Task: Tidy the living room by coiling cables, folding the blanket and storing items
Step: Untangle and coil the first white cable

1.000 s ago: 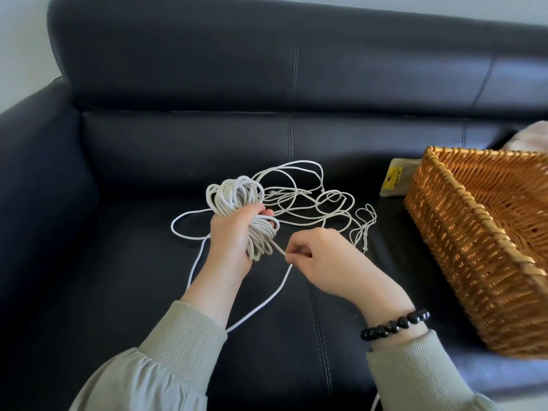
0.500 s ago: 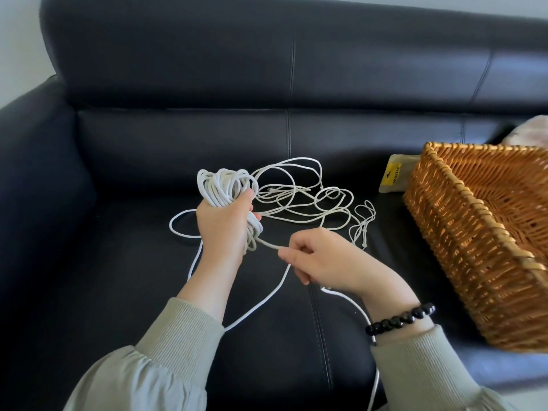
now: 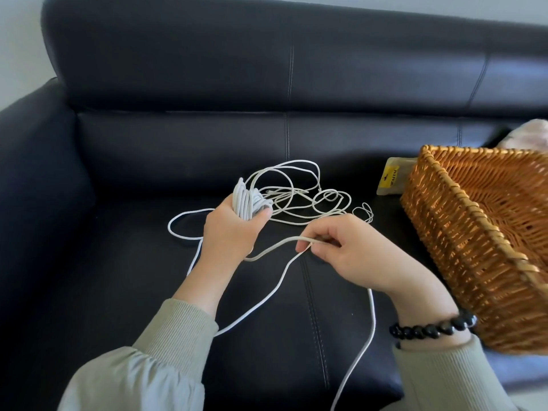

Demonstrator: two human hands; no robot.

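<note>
A long white cable (image 3: 299,200) lies in loose tangled loops on the black sofa seat (image 3: 118,277). My left hand (image 3: 229,232) grips a wound coil of that cable (image 3: 247,201), which sticks up above my fist. My right hand (image 3: 347,253) pinches a free strand of the cable between thumb and fingers, just right of the left hand. From there the strand sags down to the left and another length trails off the seat's front edge.
A woven wicker basket (image 3: 462,232) stands on the seat at the right, close to my right wrist. A small pouch with a yellow label (image 3: 391,179) lies behind its left corner. Pale fabric (image 3: 527,137) shows behind the basket.
My right hand has pulled its pinched strand away to the right, opening a gap from the left hand. The left hand has turned, so the coil shows edge-on.
</note>
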